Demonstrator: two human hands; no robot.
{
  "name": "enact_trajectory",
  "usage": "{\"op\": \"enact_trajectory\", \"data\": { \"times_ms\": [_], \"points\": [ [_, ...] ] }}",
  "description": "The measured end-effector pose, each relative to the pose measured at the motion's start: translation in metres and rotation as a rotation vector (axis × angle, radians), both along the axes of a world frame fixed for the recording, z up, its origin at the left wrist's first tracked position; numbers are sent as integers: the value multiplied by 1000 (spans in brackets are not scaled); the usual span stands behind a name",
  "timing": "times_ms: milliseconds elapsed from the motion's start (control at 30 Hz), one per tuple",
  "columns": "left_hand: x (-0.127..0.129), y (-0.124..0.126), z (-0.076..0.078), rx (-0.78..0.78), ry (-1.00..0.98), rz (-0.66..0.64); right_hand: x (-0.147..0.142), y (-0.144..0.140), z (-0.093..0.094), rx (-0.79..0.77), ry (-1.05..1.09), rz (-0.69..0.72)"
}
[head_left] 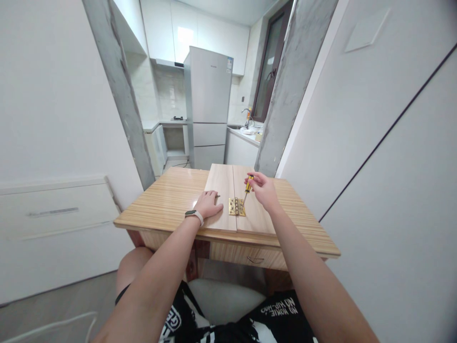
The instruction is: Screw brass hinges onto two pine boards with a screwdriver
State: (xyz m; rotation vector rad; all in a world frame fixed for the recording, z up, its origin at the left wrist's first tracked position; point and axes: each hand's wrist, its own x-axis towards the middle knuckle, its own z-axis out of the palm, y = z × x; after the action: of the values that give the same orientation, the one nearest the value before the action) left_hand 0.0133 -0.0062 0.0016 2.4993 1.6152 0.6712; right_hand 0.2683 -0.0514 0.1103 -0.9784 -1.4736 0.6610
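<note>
Two pale wooden boards, the left board [222, 183] and the right board [255, 214], lie side by side on the table. A brass hinge [236, 206] spans the seam between them, with small dark spots on its leaves. My right hand [263, 189] is closed around the yellow and black handle of a screwdriver [249, 183], which leans with its tip down at the hinge's right leaf. Palm down, my left hand [208, 204] rests open on the left board, thumb stretched toward the hinge. By its fingertips is a small dark item, too small to name.
The wooden table [171, 195] has a drawer [250, 255] at its front. White panels flank it on both sides. Beyond stand a grey fridge [210, 95] and a counter with a sink faucet [246, 116]. My knees are below the table's front edge.
</note>
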Motion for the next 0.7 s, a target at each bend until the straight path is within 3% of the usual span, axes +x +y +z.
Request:
{"op": "enact_trajectory", "data": {
  "times_ms": [233, 400, 700],
  "points": [
    [0, -1, 2, -12, 8, 1, -5, 0, 1, 69, -5, -188],
    [0, -2, 3, -11, 0, 4, -7, -4, 3, -16, 94, 14],
    [0, -2, 4, -24, 9, 0, -1, -4, 0, -42, 13, 188]
  ]
}}
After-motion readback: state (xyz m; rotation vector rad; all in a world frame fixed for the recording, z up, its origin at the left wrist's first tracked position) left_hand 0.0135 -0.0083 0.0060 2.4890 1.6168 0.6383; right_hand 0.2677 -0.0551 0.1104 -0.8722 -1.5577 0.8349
